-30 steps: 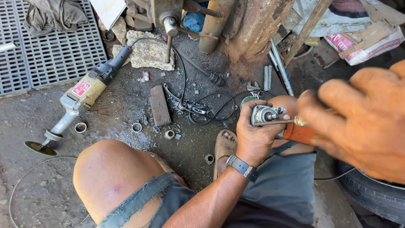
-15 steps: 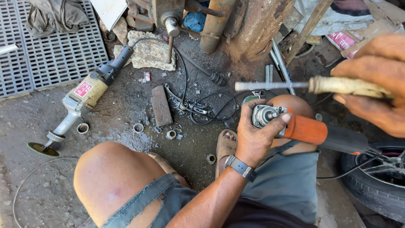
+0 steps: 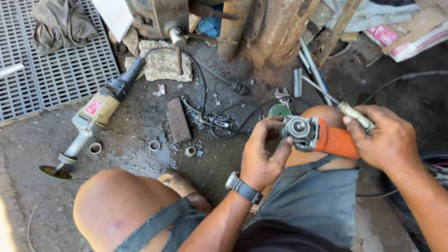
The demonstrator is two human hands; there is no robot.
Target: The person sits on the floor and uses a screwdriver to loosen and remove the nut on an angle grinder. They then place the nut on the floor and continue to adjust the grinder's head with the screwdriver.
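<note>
- Two hands work on one small orange angle grinder [image 3: 326, 137], which rests on our right knee with its metal head pointing left.
- Our left hand [image 3: 266, 154] is curled around the metal head [image 3: 298, 130]; the fingers [image 3: 268, 126] and thumb pinch its round front part.
- Our right hand [image 3: 387, 140] lies on the orange body, and its fingers are closed on a tool with a pale handle [image 3: 357, 115]. A thin metal rod [image 3: 319, 91] sticks out from that handle, up and to the left.
- We think this goes best if the left hand keeps the head from turning while the right hand brings the tool in straight. A slow, firm push seems safer than a quick one, so the tool does not slip onto the fingers.
- Keeping the grinder pressed on the knee should stop it from rolling.
- On the ground near our feet lie small metal rings [image 3: 154, 145] and a flat rusty block [image 3: 178, 120], with a tangle of black cable [image 3: 219, 121] beside them.
- Farther left lies a bigger yellow grinder [image 3: 95, 112] with a disc [image 3: 55, 171] on its end.
- The floor [image 3: 140, 158] is dirty grey concrete with a wet patch and bits of scrap.
- A grey plastic grate [image 3: 51, 79] sits at the top left with a cloth [image 3: 60, 23] on it.
- Rusty pipes [image 3: 275, 28] stand at the top, and a stone [image 3: 161, 63] lies near them.
</note>
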